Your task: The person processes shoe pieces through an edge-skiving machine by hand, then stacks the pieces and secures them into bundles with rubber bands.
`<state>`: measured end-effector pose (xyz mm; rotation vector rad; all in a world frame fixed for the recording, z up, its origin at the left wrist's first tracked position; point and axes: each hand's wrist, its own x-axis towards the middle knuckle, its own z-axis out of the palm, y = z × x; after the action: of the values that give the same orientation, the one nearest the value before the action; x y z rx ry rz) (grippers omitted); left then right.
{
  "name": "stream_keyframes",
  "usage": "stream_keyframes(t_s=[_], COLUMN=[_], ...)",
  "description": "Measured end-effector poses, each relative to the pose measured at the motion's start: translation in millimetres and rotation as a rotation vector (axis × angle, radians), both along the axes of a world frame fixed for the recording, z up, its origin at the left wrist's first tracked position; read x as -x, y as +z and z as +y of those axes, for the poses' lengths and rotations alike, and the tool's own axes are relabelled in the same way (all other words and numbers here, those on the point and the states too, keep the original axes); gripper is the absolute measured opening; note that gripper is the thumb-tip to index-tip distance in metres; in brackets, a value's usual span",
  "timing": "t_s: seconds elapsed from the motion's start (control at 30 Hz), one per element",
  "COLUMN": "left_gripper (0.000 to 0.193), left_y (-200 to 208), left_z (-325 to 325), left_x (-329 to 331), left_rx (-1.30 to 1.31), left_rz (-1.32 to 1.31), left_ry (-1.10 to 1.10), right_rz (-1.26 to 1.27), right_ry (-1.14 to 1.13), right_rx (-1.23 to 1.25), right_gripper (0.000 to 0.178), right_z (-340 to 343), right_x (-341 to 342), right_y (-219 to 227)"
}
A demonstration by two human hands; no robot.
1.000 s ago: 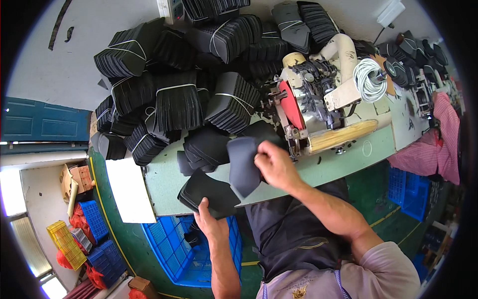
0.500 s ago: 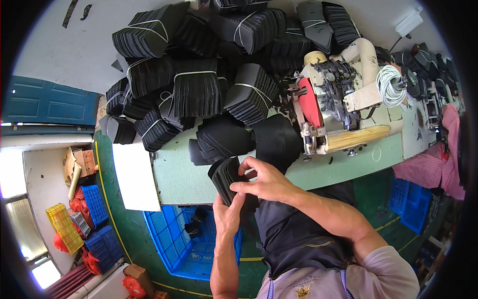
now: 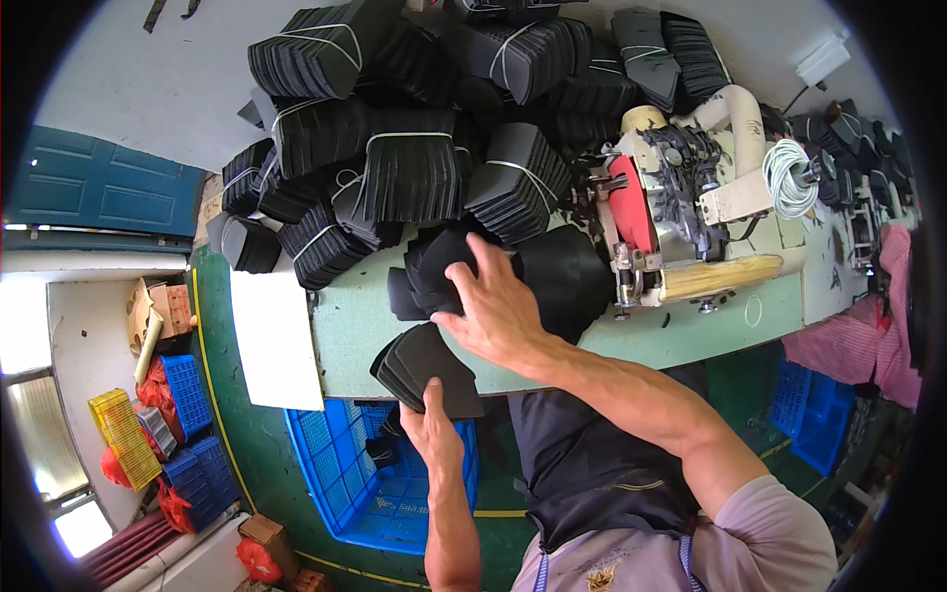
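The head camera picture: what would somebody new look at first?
Probably the big heap of banded black bundles at the back of the green table. Next, perhaps, the cream machine with its red plate, to the right of the heap. In front, the left hand holds a fan of black sheets at the table's near edge.

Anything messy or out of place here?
Yes: shredded dark scraps litter the cream metal machine, looking uncleaned. Loose black flat pieces by the bare right hand lie unevenly overlapped, unlike the white-banded black stacks behind.
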<state>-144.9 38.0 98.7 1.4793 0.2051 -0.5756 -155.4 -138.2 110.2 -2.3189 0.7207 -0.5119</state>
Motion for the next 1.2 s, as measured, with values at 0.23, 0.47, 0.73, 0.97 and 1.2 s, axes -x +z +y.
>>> stream_keyframes(t_s=[0.23,0.47,0.73,0.97,1.2], left_gripper=[0.032,0.039,0.027,0.026,0.027], left_y=[6.6,26.1,0.0,2.4,17.3], left_z=[-10.2,-18.3,-24.9,-30.9,-37.3], left_x=[9.4,10.3,11.2,5.5,13.1], left_rx=[-0.393,-0.242,0.063,0.104,-0.499], left_rz=[-0.283,-0.122,0.065,0.056,-0.362], left_ry=[-0.348,-0.443,-0.077,-0.053,-0.565], right_rz=[0.083,-0.027,-0.089,-0.061,0.077], right_ry=[0.201,0.092,-0.049,-0.259,0.107], right_rx=[-0.846,-1.272,-0.627,0.279,-0.710], right_gripper=[0.046,0.030,0.017,0.041,0.066], right_z=[13.0,-2.2,1.5,-51.9,-4.5], right_x=[37.0,55.4,75.9,83.8,73.3], right_y=[2.1,9.5,5.3,10.7,6.5])
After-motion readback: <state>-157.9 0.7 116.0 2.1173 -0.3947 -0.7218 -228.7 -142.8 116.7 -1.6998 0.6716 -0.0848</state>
